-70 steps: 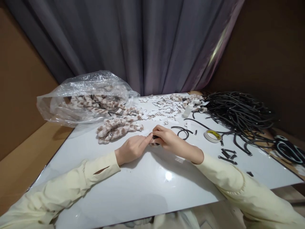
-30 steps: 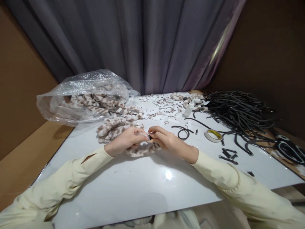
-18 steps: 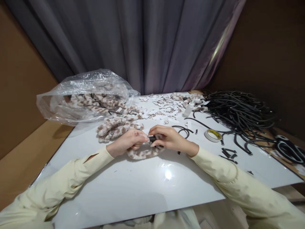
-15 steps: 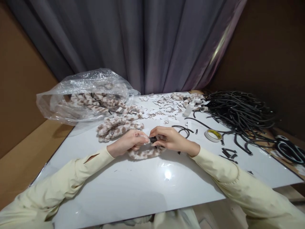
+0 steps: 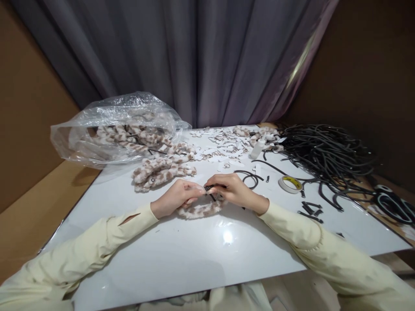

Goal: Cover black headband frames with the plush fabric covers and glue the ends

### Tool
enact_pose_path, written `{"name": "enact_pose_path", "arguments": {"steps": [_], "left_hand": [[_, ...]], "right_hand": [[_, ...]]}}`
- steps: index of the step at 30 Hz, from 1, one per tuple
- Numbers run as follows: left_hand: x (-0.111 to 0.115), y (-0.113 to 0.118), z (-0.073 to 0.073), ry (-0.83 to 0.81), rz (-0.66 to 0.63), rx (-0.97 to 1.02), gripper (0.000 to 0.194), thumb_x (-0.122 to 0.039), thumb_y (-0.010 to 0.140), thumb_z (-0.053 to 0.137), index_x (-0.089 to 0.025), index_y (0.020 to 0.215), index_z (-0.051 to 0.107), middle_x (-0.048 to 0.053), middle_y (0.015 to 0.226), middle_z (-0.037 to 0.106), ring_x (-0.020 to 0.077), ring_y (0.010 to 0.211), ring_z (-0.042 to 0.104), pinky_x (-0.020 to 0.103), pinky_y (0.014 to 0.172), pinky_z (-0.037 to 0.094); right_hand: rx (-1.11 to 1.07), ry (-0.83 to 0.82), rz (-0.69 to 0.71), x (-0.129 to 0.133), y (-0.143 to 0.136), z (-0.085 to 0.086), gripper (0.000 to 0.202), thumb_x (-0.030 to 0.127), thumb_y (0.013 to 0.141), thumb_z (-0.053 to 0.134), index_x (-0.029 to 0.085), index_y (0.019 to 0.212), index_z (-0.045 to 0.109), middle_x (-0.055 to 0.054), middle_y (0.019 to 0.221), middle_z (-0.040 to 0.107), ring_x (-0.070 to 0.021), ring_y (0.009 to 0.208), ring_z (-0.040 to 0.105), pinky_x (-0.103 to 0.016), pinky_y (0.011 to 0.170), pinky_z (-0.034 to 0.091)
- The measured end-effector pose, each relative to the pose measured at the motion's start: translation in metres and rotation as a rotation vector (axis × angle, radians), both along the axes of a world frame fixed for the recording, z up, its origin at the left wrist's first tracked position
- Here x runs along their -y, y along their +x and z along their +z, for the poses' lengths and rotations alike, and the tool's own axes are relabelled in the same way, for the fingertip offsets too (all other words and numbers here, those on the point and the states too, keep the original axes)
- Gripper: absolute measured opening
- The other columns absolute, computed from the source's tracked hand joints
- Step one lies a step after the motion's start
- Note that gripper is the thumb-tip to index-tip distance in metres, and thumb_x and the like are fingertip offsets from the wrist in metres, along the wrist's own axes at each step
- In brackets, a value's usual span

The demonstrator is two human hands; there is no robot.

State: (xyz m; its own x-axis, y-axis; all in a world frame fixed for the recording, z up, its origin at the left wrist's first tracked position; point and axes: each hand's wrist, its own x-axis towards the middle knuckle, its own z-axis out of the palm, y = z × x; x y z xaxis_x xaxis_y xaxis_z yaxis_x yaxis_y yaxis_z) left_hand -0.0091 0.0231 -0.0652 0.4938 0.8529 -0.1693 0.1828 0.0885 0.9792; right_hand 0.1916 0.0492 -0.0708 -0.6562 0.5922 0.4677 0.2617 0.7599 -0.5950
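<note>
In the head view, fingers partly hide the black ribbed piece [image 5: 208, 188] clamped by the right hand [image 5: 231, 190]; the left hand [image 5: 177, 198] pinches a spotted plush loop [image 5: 201, 211], ends concealed, above the table [image 5: 181, 259]. A clear plastic bag [image 5: 145, 103] contains indistinct plush strips [image 5: 121, 137].

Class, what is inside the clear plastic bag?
Fluffy white-and-brown fabric pieces lie in the clear plastic bag, some spilling out; whatever lies beneath them is covered.

"How is the 1 camera set?"

"On the wearer's head, facing forward and down over the bare left hand [image 5: 175, 198] and bare right hand [image 5: 235, 190]."

"How near?"

"Close: 2 pale-yellow cloth sleeves [image 5: 97, 244] show nearer than the hands, the pleated grey-purple cloth curtain [image 5: 168, 56] beyond them."
</note>
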Motion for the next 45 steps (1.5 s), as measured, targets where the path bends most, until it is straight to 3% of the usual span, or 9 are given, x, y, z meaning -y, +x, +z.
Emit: {"name": "enact_pose_path", "arguments": {"steps": [5, 8, 15, 22, 33, 39, 45], "left_hand": [[0.0, 0.001, -0.006, 0.094, 0.043, -0.006, 0.034, -0.039, 0.075, 0.059, -0.014, 0.055, 0.049, -0.008, 0.043, 0.032, 0.0046, 0.041, 0.023, 0.02, 0.041, 0.018], [0.0, 0.002, -0.01, 0.149, 0.047, -0.036, 0.031, -0.04, 0.077, 0.057, -0.012, 0.062, 0.056, -0.007, 0.043, 0.034, 0.0051, 0.041, 0.026, 0.02, 0.041, 0.02], [0.002, 0.004, -0.013, 0.178, 0.038, -0.09, 0.032, -0.042, 0.078, 0.056, -0.011, 0.073, 0.062, -0.007, 0.046, 0.036, 0.0061, 0.043, 0.03, 0.019, 0.042, 0.026], [0.005, 0.005, -0.007, 0.213, 0.026, -0.138, 0.033, -0.041, 0.078, 0.055, -0.01, 0.074, 0.063, -0.005, 0.049, 0.04, 0.007, 0.046, 0.033, 0.019, 0.043, 0.027], [0.006, 0.005, -0.007, 0.23, 0.028, -0.132, 0.03, -0.037, 0.078, 0.055, -0.009, 0.075, 0.064, -0.004, 0.05, 0.042, 0.0072, 0.046, 0.034, 0.019, 0.042, 0.027], [0.006, 0.006, -0.006, 0.247, 0.032, -0.141, 0.029, -0.038, 0.078, 0.055, -0.01, 0.072, 0.063, -0.004, 0.05, 0.043, 0.0073, 0.046, 0.035, 0.019, 0.043, 0.028], [0.005, 0.004, -0.009, 0.269, 0.025, -0.142, 0.028, -0.037, 0.079, 0.054, -0.01, 0.072, 0.062, -0.004, 0.05, 0.043, 0.0073, 0.046, 0.034, 0.019, 0.044, 0.027]], "right_hand": [[-0.01, -0.206, -0.053, -0.001, -0.002, -0.001, 0.015, 0.027, 0.08, 0.061, 0.013, 0.085, 0.065, -0.006, 0.076, 0.068, -0.0135, 0.065, 0.061, -0.021, 0.06, 0.045], [-0.031, -0.291, -0.1, -0.004, 0.0, 0.001, 0.021, 0.029, 0.074, 0.067, 0.015, 0.087, 0.06, -0.003, 0.073, 0.066, -0.0132, 0.065, 0.06, -0.021, 0.059, 0.044], [0.053, -0.244, -0.089, -0.005, 0.005, 0.003, 0.023, 0.036, 0.073, 0.068, 0.014, 0.072, 0.062, -0.001, 0.06, 0.063, -0.0103, 0.055, 0.054, -0.019, 0.052, 0.039], [0.09, -0.21, -0.056, -0.004, 0.007, 0.002, 0.03, 0.044, 0.074, 0.065, 0.014, 0.076, 0.062, 0.001, 0.056, 0.06, -0.0084, 0.051, 0.051, -0.017, 0.05, 0.037], [0.092, -0.2, -0.053, -0.004, 0.008, 0.002, 0.026, 0.039, 0.073, 0.068, 0.015, 0.078, 0.059, 0.003, 0.058, 0.057, -0.0076, 0.052, 0.048, -0.017, 0.05, 0.036], [0.064, -0.268, 0.005, -0.006, 0.008, -0.001, 0.032, 0.04, 0.074, 0.067, 0.017, 0.088, 0.048, 0.004, 0.064, 0.058, -0.008, 0.055, 0.047, -0.017, 0.052, 0.035], [0.056, -0.258, 0.037, -0.006, 0.008, 0.0, 0.032, 0.043, 0.076, 0.064, 0.018, 0.082, 0.045, 0.006, 0.058, 0.049, -0.0077, 0.054, 0.042, -0.017, 0.051, 0.034]]}}
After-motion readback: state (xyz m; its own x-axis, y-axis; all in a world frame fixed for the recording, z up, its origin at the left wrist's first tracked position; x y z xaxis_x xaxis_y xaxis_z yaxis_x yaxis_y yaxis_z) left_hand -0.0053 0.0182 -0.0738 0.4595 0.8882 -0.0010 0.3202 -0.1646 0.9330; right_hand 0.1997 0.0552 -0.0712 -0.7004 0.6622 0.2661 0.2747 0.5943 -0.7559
